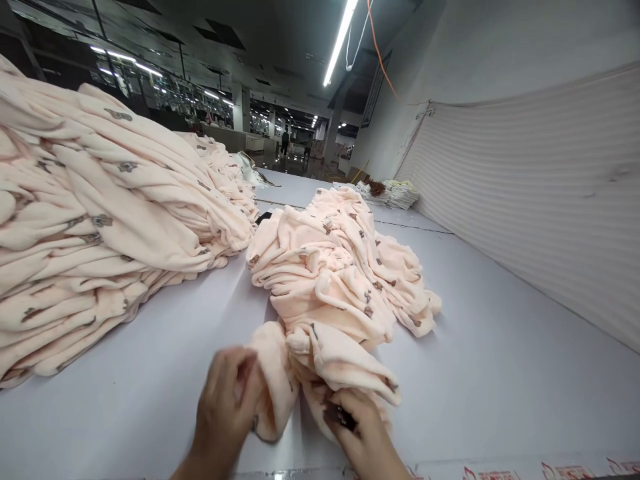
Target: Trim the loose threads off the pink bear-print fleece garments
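A pile of pale pink fleece garments [345,267] with small brown and grey printed motifs lies crumpled on the table in front of me. My left hand [227,393], slightly blurred, has its fingers curled at the left edge of the nearest pink fleece garment [274,373], whose cloth stands up in a fold beside it. Under another fold of that cloth, my right hand [357,423] is closed around a small black tool [341,415] that looks like thread snips. Its tips and part of the cloth there are hidden.
A much larger heap of the same pink fleece [115,213] rises on the left. The white table [480,347] runs away from me, with stacked cloth pieces [397,193] at its far end. A pale striped sheet [540,193] hangs along the right. People stand far back.
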{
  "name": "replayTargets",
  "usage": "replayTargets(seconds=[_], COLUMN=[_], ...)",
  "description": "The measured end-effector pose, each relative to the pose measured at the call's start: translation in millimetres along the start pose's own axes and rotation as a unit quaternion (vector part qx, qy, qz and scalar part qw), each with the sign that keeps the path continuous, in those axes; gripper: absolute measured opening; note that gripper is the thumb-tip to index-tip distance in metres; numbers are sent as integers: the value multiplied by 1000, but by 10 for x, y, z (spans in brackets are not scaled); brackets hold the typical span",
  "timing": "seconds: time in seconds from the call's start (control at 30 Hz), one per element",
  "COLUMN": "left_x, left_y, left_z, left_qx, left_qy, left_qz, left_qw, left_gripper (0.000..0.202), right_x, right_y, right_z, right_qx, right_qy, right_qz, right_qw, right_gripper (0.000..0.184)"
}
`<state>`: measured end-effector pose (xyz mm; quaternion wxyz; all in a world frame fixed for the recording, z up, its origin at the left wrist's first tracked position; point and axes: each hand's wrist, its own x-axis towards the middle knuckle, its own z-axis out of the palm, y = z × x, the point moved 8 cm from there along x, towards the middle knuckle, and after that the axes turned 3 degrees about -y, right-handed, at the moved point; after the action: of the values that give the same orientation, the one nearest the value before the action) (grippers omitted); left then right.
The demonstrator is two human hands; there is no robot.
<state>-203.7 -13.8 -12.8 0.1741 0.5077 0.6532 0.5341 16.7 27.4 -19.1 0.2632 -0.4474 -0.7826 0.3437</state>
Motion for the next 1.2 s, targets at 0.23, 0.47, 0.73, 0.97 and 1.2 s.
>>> replayTargets(seconds=[0.23,0.47,0.73,0.97,1.2], left_x=[-539,-221,-247,-191,-130], left_y=[-93,-145,-59,-131,-44], left_z=[1244,1376,1321,934,1031], left_qx=[-408,-475,-568,-635,-588], left_qy=[-226,-215,-203,-153,-223], left_qz=[-191,-190,-290,-311,-278], left_qw=[864,832,743,690,726], left_gripper=[57,32,31,28,30], right_x=[375,689,844,1092,768], right_y=[-223,-241,-363,47,79], right_z=[-155,-243,-399,-703,-615], right_qx=[78,100,76,-31,-20], right_qy=[7,37,58,200,134], right_qz=[29,34,16,17,13], right_qw=[997,994,995,979,991], right_gripper=[34,31,30,31,27])
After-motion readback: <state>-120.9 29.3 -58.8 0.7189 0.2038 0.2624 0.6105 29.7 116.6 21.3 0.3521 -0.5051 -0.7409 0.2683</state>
